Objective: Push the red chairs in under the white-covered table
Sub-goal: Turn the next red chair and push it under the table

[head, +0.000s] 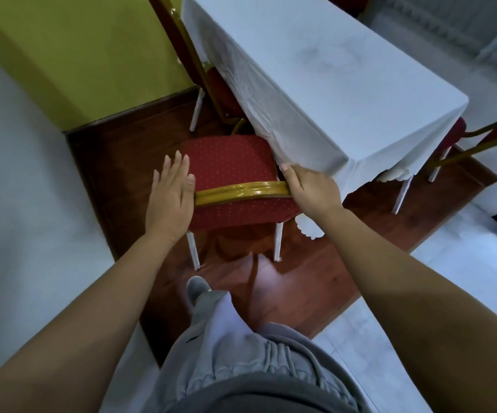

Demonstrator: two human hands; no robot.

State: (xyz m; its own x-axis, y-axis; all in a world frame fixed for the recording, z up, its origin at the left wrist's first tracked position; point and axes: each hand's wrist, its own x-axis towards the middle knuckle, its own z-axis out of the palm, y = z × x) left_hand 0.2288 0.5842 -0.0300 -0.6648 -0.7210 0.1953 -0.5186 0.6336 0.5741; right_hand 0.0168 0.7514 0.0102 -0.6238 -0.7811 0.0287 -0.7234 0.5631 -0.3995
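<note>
**Dining room, wood floor: near chair barely in, task not finished**

Dark wood floor, yellow-green wall at 10 o'clock. Near red chair sits dead centre. Only its front right corner is under the cloth hem of the white-covered table at 1 o'clock. Most of the seat shows, so this push looks only started.

Right hand curls its fingers round the right end of the gold top rail, gripping. Left hand lies flat against the left end of the chair back, fingers straight and unclenched.

Second red chair at 11 o'clock has its seat mostly under the cloth and looks pushed in, or close. Third red chair at 3 o'clock has its seat partly hidden by the cloth; can't tell if it's done.

Left to do, by my read: drive the near chair forward, then check the third.
</note>
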